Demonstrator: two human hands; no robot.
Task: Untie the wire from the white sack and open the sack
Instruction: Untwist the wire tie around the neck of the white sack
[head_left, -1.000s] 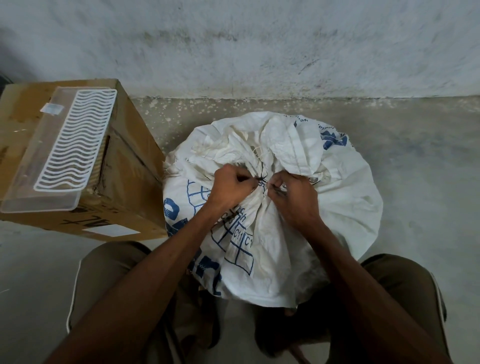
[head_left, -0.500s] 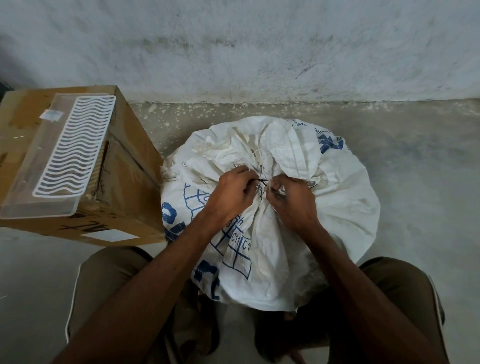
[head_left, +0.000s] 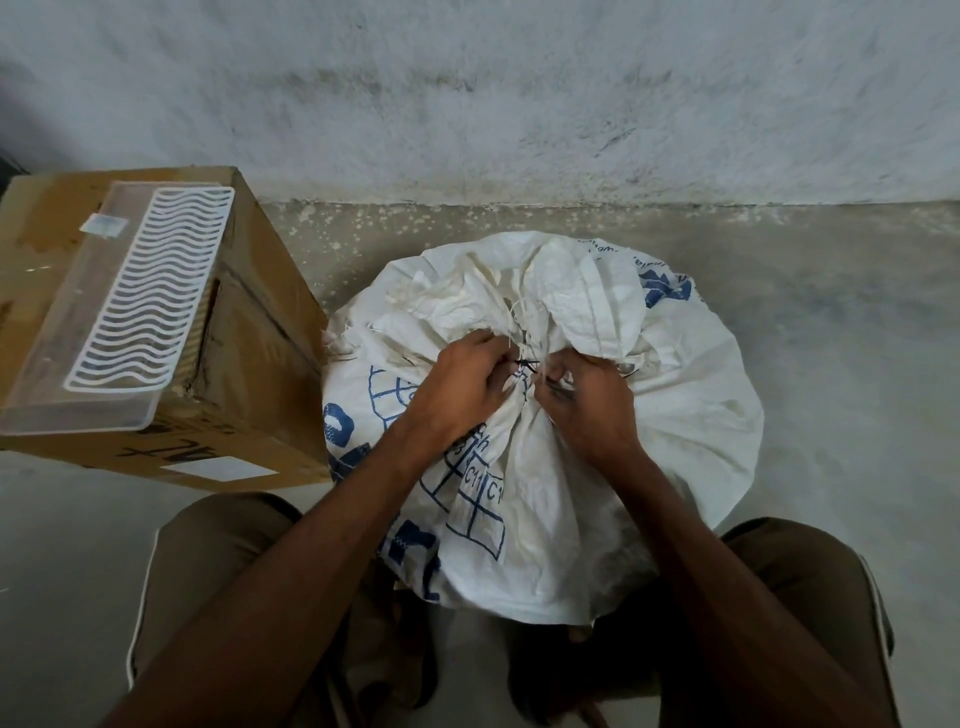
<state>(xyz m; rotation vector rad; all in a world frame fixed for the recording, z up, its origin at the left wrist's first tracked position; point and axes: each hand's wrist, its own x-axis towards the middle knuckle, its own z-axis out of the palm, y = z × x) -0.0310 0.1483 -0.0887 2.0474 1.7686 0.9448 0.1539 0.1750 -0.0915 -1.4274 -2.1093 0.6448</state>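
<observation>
Sack: the white sack (head_left: 649, 415) with blue print stands on the floor (head_left: 857, 338) between my knees, bulging and round, its top gathered into a bunched neck.
Neck: the gathered cloth rises at the middle of the sack's top, with loose white threads sticking out of it.
Wire: a thin dark wire (head_left: 525, 362) is wound around the sack's neck, and a short end of it shows in the gap between my two hands; it is not yet off.
Left hand: my left hand (head_left: 460, 387) lies on the sack just left of the neck, fingers curled in and pinching at the wire.
Right hand: my right hand (head_left: 589, 400) lies on the sack just right of the neck, fingers bent down against the cloth and the wire; whether it grips the wire or only the cloth I cannot tell.
Hands together: they sit near each other on either side of the neck, not touching.
Box: a brown cardboard box (head_left: 249, 374) stands on the floor just left of the sack, touching its side or nearly so.
Tray: a clear plastic tray (head_left: 78, 364) with a white wavy rack (head_left: 156, 286) in it rests on top of the box.
Wall: a stained pale wall (head_left: 519, 93) rises behind the sack.
</observation>
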